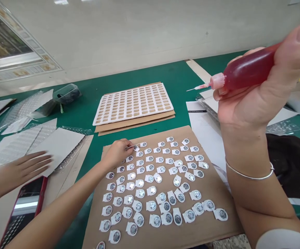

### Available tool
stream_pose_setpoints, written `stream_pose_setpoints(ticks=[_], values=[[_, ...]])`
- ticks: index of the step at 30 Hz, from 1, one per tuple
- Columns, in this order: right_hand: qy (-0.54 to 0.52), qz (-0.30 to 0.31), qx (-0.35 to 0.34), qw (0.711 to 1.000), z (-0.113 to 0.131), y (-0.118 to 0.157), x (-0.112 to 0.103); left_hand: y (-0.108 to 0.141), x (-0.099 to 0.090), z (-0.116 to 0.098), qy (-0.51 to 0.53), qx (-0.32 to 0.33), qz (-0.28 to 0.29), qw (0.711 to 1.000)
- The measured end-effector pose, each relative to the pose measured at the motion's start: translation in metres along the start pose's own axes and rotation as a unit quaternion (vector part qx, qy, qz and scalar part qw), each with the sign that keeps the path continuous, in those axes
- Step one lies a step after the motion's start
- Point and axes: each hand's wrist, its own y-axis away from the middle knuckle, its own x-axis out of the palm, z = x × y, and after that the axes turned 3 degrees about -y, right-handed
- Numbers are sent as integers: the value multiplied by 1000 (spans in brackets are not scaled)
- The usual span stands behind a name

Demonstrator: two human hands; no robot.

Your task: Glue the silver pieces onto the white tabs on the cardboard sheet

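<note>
The right hand (258, 90) is raised well above the cardboard sheet (165, 238) and off to its right side, fingers wrapped tight around a syringe (245, 71) filled with red fluid, its thin needle pointing left. The left hand (117, 154) rests at the far left corner of the same sheet, fingers pinched shut on tweezers (132, 146) whose tip touches a small white tab (136, 148) in the back row. Rows of these tabs, each carrying a round metal disc (153, 190), cover the cardboard sheet. They look very light and thin, easily nudged or flipped, so I judge the tweezers are best closed on the paper edge rather than the shiny disc, which would likely slip. The syringe looks like a rigid plastic barrel, light, with a fine needle that would bend if knocked; the barrel's middle, where the fingers sit now, seems the sound place to grip. Beyond the cardboard sheet lies a white grid tray (134, 103) on more cardboard. Left of the sheet a third hand (26, 166), blurred, lies open and flat on papers beside a red phone (25, 204); whether it belongs to another person cannot be told. The syringe's plunger end is cut off at the frame edge, and the right thumb hides part of the barrel. What the fluid is cannot be made out.
</note>
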Motion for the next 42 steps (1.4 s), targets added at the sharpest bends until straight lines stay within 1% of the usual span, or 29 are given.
stream_pose_setpoints(ticks=[3, 5, 8, 12, 14, 16, 24, 29, 33, 37, 42], values=[[-1, -15, 19, 1000, 1, 1, 0, -2, -3, -1, -12, -2, 12, 1000], [-2, -28, 17, 999, 1, 0, 1, -3, -4, -2, -18, -7, 17, 1000], [2, -33, 9, 999, 0, -1, 1, -5, -6, -3, -24, -19, 22, 999], [-5, -16, -5, 1000, -4, -4, -3, -8, -6, -2, -26, -31, 26, 999], [-4, -2, -3, 1000, -6, -6, -6, -8, -6, -2, -28, -35, 25, 999], [-1, -2, -4, 1000, -7, -7, -8, -8, -4, -2, -31, -37, 23, 999], [8, -8, 10, 1000, -3, -1, -2, -8, 0, -4, -44, -30, 20, 998], [27, -8, 0, 1000, -2, 0, -2, -6, 0, -5, -59, -20, 13, 998], [26, -23, 2, 999, 0, 0, 1, -5, -1, -4, -59, -10, 13, 998], [13, -45, -5, 999, 1, 0, 6, -5, 0, -3, -62, -15, 9, 998], [30, -35, 24, 999, 0, 0, 3, -5, 2, -1, -56, -20, 8, 998]])
